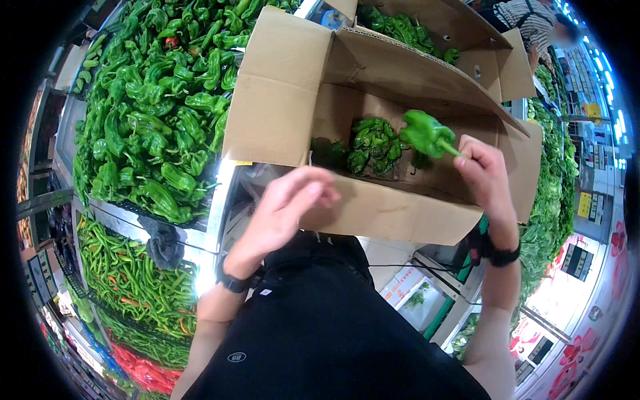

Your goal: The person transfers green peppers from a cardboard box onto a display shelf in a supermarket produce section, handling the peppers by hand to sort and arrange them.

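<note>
By its stem, a wrinkled green pepper (428, 134) hangs sideways from my right hand (484, 172), over the inside of an open cardboard box (390, 207). My left hand (295, 202), blurred and with nothing in it, is at the box's near left corner, fingers loosely bent and thumb apart. Whether it touches the cardboard I cannot tell. On the box floor lies a small heap of dark, wilted-looking green peppers (375, 145). The left flap (277, 90) of the box is folded outward.
A large pile of green peppers (155, 110) fills the display at left. Below it are thin green chillies (135, 280), a grey cloth (162, 242) and red peppers (142, 367). Behind stands a second box (470, 37) holding green peppers. Leafy greens (545, 240) line the right; a person (530, 22) stands beyond.
</note>
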Available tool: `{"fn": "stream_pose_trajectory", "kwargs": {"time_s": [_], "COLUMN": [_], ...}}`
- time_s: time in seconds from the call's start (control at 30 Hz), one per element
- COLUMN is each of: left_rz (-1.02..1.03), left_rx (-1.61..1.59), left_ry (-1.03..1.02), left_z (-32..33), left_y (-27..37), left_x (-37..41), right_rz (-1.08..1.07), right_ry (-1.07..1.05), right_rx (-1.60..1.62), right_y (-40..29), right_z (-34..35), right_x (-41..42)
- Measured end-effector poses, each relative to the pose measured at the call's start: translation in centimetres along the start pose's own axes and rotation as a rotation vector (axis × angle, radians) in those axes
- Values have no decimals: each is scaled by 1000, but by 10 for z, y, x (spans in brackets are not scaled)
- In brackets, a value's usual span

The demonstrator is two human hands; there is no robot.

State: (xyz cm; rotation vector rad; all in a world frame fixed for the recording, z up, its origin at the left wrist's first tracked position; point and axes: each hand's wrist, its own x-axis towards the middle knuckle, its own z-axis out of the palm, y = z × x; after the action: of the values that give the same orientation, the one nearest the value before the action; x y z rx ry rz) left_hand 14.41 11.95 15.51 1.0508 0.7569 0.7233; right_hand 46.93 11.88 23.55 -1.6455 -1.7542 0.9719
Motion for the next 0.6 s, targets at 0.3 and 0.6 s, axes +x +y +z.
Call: {"fn": "stream_pose_trajectory", "kwargs": {"time_s": [0.3,0.6], "left_rz": [-164,-272], "left_rx": [-329,52], "left_ry": [107,110], "left_z": [3,-21], "left_y": [8,-31], "left_x": [7,-29], "right_rz": [-790,-904], "right_ry": [178,-148], "right_rx": [-717,-684], "right_y": [-48,-50], "right_z": [133,189], "right_x": [-30,-42]}}
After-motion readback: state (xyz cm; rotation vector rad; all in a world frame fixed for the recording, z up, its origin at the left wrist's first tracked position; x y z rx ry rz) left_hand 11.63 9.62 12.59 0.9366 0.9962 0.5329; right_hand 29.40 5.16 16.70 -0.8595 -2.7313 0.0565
